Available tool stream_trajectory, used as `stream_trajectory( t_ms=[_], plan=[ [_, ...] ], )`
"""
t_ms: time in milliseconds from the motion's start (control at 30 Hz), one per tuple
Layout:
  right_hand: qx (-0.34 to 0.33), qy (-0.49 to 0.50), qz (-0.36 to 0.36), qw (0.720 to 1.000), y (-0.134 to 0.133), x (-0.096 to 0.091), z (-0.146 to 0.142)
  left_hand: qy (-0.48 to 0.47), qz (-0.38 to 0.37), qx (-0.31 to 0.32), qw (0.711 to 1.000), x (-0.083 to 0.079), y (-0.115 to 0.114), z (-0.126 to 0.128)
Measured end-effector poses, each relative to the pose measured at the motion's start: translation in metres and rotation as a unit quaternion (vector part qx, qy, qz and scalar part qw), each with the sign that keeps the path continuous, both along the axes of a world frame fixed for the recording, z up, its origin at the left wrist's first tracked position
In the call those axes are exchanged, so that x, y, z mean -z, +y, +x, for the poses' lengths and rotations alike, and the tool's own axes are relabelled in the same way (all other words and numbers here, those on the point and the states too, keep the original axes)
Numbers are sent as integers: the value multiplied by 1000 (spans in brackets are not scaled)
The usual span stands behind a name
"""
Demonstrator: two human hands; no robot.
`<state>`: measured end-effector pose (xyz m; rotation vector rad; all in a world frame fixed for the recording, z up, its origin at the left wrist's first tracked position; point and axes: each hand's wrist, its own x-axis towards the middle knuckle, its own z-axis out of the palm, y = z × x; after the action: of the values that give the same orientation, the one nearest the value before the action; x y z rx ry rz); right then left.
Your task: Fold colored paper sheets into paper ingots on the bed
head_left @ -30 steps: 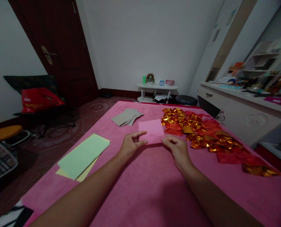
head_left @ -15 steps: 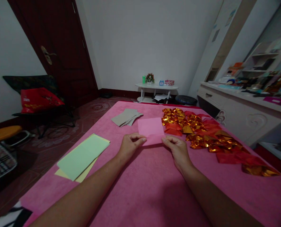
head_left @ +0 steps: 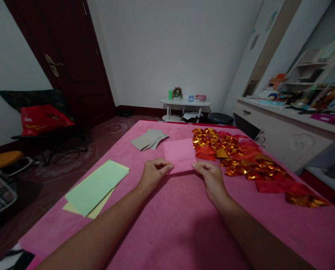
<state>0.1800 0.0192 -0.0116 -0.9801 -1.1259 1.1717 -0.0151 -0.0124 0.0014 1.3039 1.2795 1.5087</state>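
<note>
A sheet of pink paper [head_left: 180, 150] is held between my two hands over the pink-covered table, its near edge turned up in a narrow band. My left hand [head_left: 157, 171] pinches the near left corner between thumb and fingers. At the near right corner, my right hand [head_left: 209, 174] grips the paper the same way. Just beyond my left hand lies a fanned stack of grey paper pieces [head_left: 149, 140]. Folded gold foil pieces [head_left: 235, 167] and red paper pieces [head_left: 205, 153] spread in rows to the right of my right hand.
Green paper sheets [head_left: 97, 187] lie over yellow ones [head_left: 98, 210] on the table's left side. Behind the table stands a small white side table [head_left: 186, 102]. A white dresser [head_left: 285, 127] is on the right, a chair with a red bag [head_left: 45, 120] on the left.
Both hands keep their pinch on the pink paper, almost in place. The whole view has shifted slightly, with surroundings sliding a little to the left.
</note>
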Motion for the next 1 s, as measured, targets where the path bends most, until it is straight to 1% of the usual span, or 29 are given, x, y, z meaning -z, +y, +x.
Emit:
stream_trajectory(
  t_ms=[167, 367, 467, 733, 1000],
  plan=[
    [13, 3, -7, 1000, -1, 0, 1, -10, -8, 7, 1000, 2, 0, -1],
    [17, 8, -5, 1000, 0, 1, 1, 35, 36, 20, 999, 3, 0, -4],
    [18, 2, 0, 1000, 0, 2, 1, 46, 44, 21, 998, 2, 0, -4],
    [17, -9, 2, 1000, 0, 2, 2, 60, 56, -18, 996, -1, -2, -4],
    [12, -23, 18, 999, 0, 4, 2, 64, 28, -32, 997, 0, -2, -2]
  ],
)
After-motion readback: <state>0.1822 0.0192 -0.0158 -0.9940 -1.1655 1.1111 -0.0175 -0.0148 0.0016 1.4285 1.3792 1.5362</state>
